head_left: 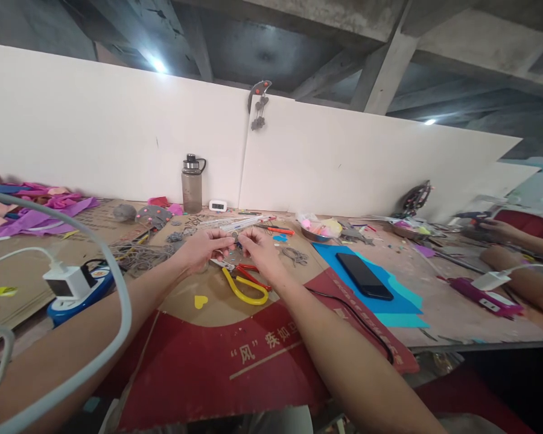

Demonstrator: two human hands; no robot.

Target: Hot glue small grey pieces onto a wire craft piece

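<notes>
My left hand (209,247) and my right hand (257,248) meet over the cardboard, fingertips pinched close together. Between them is a tiny dark item, too small to name. Just below my hands lie scissors with yellow handles (244,290) and pliers with red handles (253,276). A yellow paper heart (201,301) rests on the cardboard sheet (208,386) in front of me. To the left of my hands spreads a tangle of grey yarn (147,258); a smaller bundle of grey cord (295,256) lies to the right.
A black phone (364,275) sits on blue sheets (339,256) at right. A bottle (192,184) stands by the white partition (117,132). A blue power strip (84,295) and a white cable (122,283) are at left. Another person's hand (500,230) shows far right.
</notes>
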